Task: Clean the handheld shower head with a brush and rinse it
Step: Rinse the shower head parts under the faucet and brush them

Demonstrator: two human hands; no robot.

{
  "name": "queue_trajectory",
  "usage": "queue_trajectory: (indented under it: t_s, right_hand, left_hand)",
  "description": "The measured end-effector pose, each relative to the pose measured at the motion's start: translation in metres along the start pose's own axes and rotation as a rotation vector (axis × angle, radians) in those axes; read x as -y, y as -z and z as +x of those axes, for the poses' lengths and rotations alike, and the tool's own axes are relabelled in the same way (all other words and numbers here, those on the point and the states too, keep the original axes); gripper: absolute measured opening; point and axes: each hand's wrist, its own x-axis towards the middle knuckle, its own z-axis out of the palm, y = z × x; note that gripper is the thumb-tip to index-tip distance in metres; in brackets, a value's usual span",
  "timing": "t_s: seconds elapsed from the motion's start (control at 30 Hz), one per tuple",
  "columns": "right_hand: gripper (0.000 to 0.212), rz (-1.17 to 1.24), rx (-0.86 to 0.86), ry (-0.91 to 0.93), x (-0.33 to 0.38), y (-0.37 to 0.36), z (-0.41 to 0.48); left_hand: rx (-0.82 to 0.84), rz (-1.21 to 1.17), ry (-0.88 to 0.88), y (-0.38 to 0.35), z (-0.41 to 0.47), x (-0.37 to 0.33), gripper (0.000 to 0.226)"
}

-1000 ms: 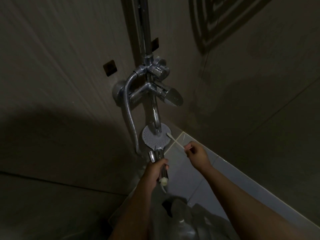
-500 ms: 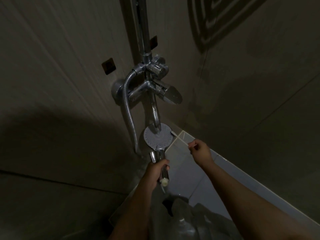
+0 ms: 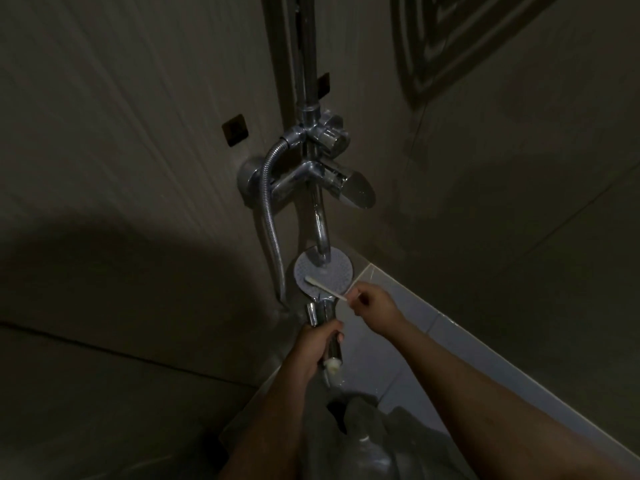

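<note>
The round handheld shower head (image 3: pixel 334 277) faces up at me under the tap spout, its grey nozzle face showing. My left hand (image 3: pixel 317 344) grips its chrome handle from below. My right hand (image 3: pixel 372 304) pinches the end of a thin white brush (image 3: pixel 325 288), like a toothbrush. The brush lies across the lower part of the nozzle face, its bristle tip at the left side.
A chrome mixer tap (image 3: pixel 311 181) with lever, spout and riser pipe is fixed to the dark tiled wall. The metal hose (image 3: pixel 272 233) loops down at left. Pale floor tiles (image 3: pixel 415 306) lie at right. A plastic bottle (image 3: pixel 367 452) stands below.
The brush was off the right rim of the shower head; my right hand has moved left and down, bringing the bristles onto the nozzle face. My left hand keeps its grip.
</note>
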Motion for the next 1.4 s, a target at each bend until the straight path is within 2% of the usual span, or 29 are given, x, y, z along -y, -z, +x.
queue_trajectory:
  t_s: [0.07,0.2,0.27,0.37,0.57,0.97,1.17,1.4]
  right_hand:
    - [0.034,0.038,-0.014,-0.045,-0.013,0.009,-0.007]
    - [0.02,0.071,-0.276,-0.14,-0.033,0.024,-0.017]
    - [0.013,0.156,-0.379,-0.196,-0.034,0.028,-0.022]
    - [0.008,0.299,-0.438,-0.295,-0.038,0.03,-0.028]
    - [0.006,0.348,-0.435,-0.424,-0.053,0.021,-0.039]
    - [0.009,0.293,-0.429,-0.456,-0.055,0.016,-0.052]
    - [0.006,0.316,-0.396,-0.451,-0.055,0.021,-0.056]
    - [0.006,0.361,-0.416,-0.457,-0.051,0.027,-0.058]
  left_hand:
    - [-0.003,-0.028,0.006,0.002,0.0,0.002,0.012]
    - [-0.016,0.024,0.01,-0.001,0.002,0.005,0.021]
    - [-0.023,0.035,0.009,-0.002,0.003,0.005,0.021]
    - [-0.025,0.048,0.008,-0.004,0.003,0.007,0.022]
    - [-0.01,0.093,0.033,-0.008,0.001,0.017,0.022]
    - [-0.065,0.022,0.057,0.006,-0.004,0.025,0.023]
    - [-0.103,0.002,0.009,0.005,0.006,0.012,0.025]
    - [-0.041,-0.036,-0.02,-0.012,0.013,-0.011,0.016]
